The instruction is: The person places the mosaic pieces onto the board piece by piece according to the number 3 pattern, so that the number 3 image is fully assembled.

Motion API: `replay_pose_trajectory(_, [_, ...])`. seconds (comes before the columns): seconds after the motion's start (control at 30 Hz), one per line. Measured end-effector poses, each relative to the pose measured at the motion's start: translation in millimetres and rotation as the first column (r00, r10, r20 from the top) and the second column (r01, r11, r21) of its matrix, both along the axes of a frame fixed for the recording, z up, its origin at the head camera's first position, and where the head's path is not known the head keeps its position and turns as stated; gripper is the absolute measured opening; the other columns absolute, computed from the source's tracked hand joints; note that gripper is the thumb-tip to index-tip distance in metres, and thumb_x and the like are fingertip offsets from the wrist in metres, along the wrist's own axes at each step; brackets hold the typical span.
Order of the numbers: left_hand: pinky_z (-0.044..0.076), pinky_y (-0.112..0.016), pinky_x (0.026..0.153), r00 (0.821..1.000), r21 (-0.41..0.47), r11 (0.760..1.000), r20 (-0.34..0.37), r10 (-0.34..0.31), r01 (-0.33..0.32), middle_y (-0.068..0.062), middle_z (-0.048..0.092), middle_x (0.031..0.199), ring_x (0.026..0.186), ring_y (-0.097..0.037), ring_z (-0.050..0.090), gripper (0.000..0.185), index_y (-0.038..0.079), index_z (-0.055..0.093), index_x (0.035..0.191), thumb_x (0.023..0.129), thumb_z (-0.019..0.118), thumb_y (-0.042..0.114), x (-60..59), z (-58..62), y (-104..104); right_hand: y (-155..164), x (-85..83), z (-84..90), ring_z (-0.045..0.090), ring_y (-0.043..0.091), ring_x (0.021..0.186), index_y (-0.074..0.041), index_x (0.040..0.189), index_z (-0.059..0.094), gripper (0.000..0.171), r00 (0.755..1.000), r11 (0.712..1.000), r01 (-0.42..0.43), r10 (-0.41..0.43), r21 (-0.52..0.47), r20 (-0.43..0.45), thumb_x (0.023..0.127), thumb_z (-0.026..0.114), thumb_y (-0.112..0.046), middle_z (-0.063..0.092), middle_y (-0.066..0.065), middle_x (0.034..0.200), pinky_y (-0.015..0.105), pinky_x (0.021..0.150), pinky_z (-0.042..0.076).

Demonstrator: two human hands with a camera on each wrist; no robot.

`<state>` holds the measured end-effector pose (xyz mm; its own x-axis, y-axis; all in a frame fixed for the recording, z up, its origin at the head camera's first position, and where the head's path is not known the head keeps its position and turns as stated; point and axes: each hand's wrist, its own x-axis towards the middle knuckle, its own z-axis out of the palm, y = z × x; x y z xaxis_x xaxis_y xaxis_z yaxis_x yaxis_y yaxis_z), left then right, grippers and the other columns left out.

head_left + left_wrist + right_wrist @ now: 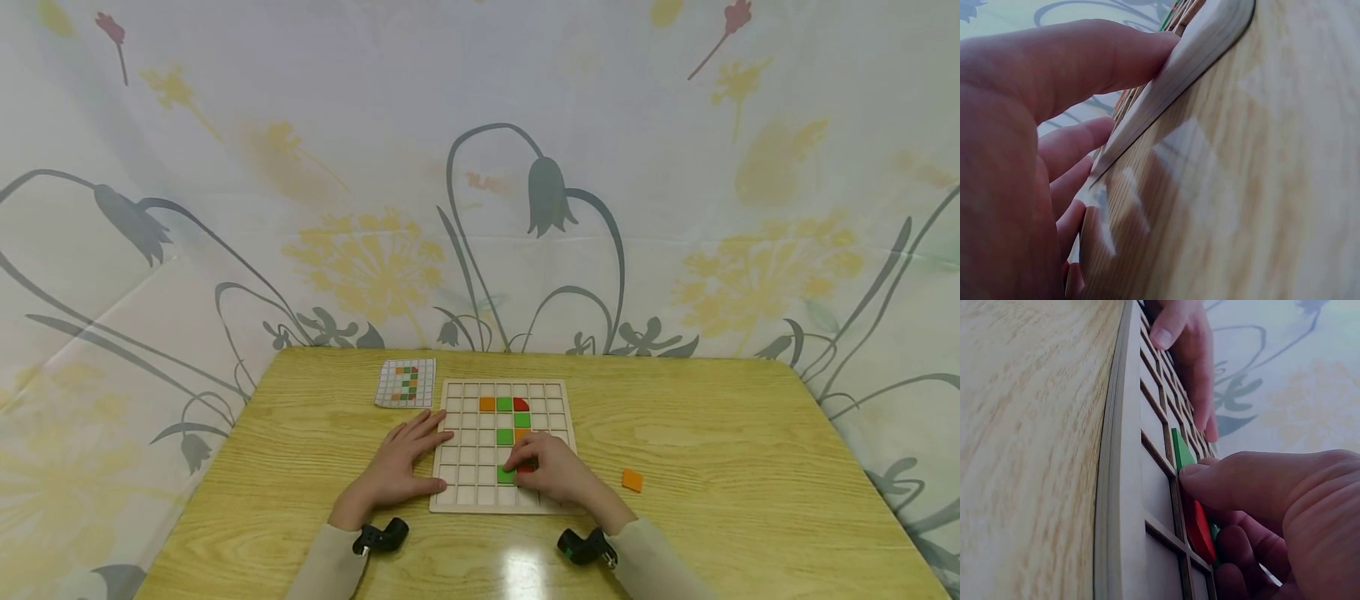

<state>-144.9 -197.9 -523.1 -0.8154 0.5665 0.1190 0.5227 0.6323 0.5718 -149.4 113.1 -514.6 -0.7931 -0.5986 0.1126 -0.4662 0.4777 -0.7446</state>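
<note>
A pale wooden grid board (pixel 468 497) lies on the table with coloured tiles in its cells. My left hand (pixel 401 465) rests at the board's left edge, fingers spread and thumb straight against the frame. Over the right half of the board, my right hand (pixel 557 471) pinches a green tile (pixel 1182 452) at its cell in a lower row. That tile tilts up a little in the right wrist view. Beside it sits a red tile (pixel 1197 531), partly under the thumb. Higher up are an orange tile (pixel 487 404), a rounded red tile (pixel 521 404) and several green ones.
A paper card (pixel 386 388) with a printed grid pattern lies behind the left hand. One loose orange tile (pixel 632 480) is on the wooden table (pixel 720 433), right of the board. A flower-patterned cloth (pixel 637 275) hangs behind the table.
</note>
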Motion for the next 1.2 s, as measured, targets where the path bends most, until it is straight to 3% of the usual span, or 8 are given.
replay_pose_trajectory(0.4, [0.012,-0.062,0.115,1.0,0.005,1.0,0.006,0.001,-0.001,-0.004,0.025,0.164,0.151,-0.03,0.013,0.075,0.015,0.05,0.148,0.084,0.073,0.047,-1.0,0.1,-1.0,1.3,-0.6,0.4,0.057,0.014,0.093,-0.015,0.09,0.08,0.013,0.999,1.0,-0.02,0.019,-0.02,-0.032,0.084,0.077,-0.004,0.065,-0.01,0.097,0.033,0.081,0.048])
replay_pose_trajectory(0.7, [0.012,-0.064,0.114,1.0,0.0,1.0,0.01,-0.004,0.004,-0.005,0.025,0.164,0.151,-0.032,0.014,0.074,0.014,0.05,0.148,0.085,0.072,0.046,-0.6,-0.1,-0.9,2.3,-0.4,2.7,0.057,0.011,0.094,-0.017,0.095,0.079,0.015,1.0,1.0,-0.012,0.013,0.024,-0.016,0.084,0.077,-0.008,0.065,-0.012,0.097,0.033,0.084,0.048])
replay_pose_trajectory(0.9, [0.012,-0.063,0.114,1.0,0.001,1.0,0.009,-0.002,0.002,-0.005,0.025,0.164,0.151,-0.031,0.014,0.074,0.014,0.05,0.148,0.085,0.072,0.046,-0.1,-0.4,-0.4,6.2,1.7,5.8,0.058,0.011,0.086,-0.012,0.099,0.078,0.015,1.0,0.999,-0.008,0.009,-0.045,0.002,0.086,0.076,-0.006,0.068,-0.006,0.098,0.028,0.074,0.048])
replay_pose_trajectory(1.2, [0.012,-0.063,0.114,1.0,0.0,1.0,0.0,0.001,-0.001,-0.005,0.025,0.163,0.151,-0.032,0.014,0.074,0.015,0.051,0.148,0.085,0.072,0.047,0.0,-1.3,-0.6,21.4,0.8,8.0,0.06,0.01,0.084,-0.007,0.102,0.076,0.014,1.0,0.993,-0.004,0.004,-0.12,-0.002,0.089,0.073,-0.005,0.069,0.002,0.102,0.028,0.072,0.053])
